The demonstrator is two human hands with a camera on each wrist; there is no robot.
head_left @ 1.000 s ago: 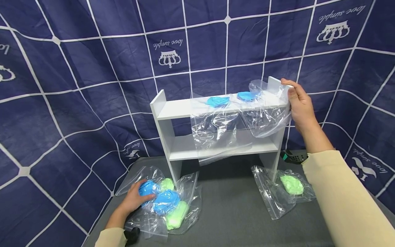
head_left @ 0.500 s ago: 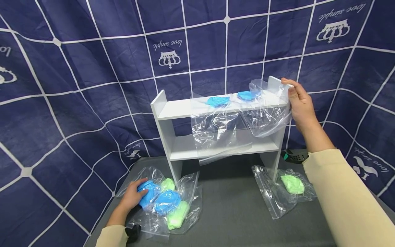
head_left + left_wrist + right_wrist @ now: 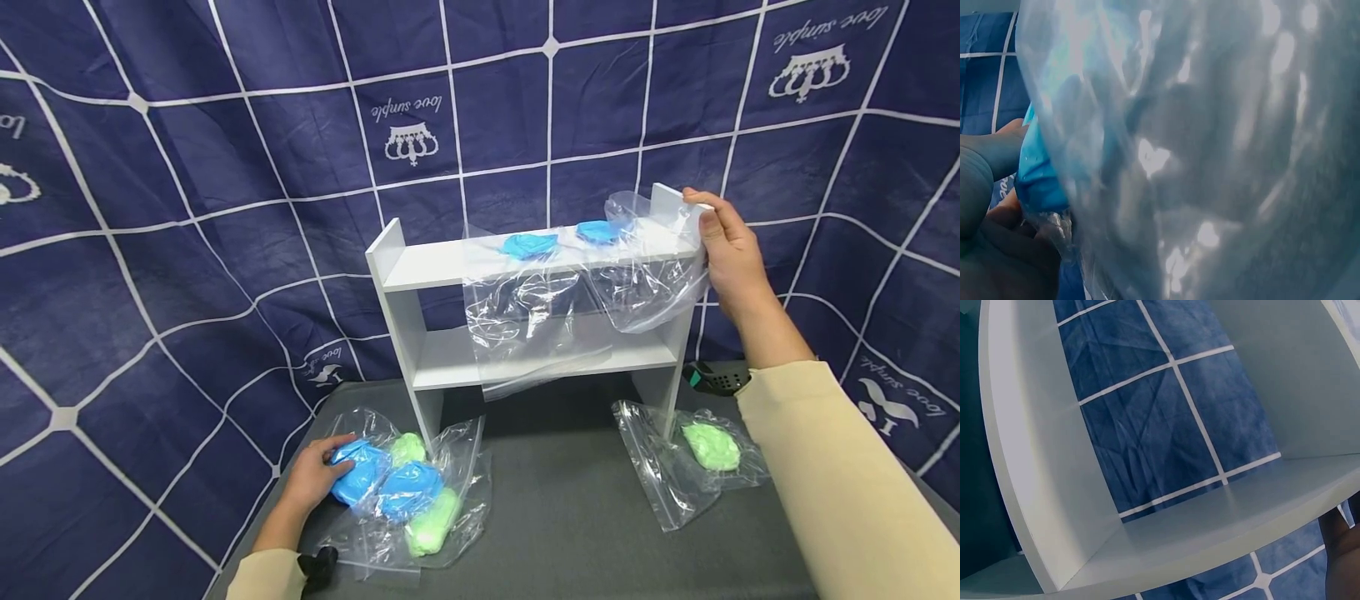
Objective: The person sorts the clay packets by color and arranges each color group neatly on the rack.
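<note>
Blue packet (image 3: 362, 477), pinched in part-curled left hand (image 3: 311, 475), shelf (image 3: 423, 267) gripped in right hand (image 3: 731, 252); possible slip through slick plastic (image 3: 1210, 144).

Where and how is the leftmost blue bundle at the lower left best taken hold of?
Probably by the left edge of the leftmost blue bundle, coming from the left. No other bundle lies on that side, whereas the second blue bundle crowds its right. The plump blue body likely gives firmer hold than the thin, wrinkled clear film around it.

Bags (image 3: 361, 473) atop and beside the shelf (image 3: 429, 262), curtain (image 3: 502, 108) behind.
</note>
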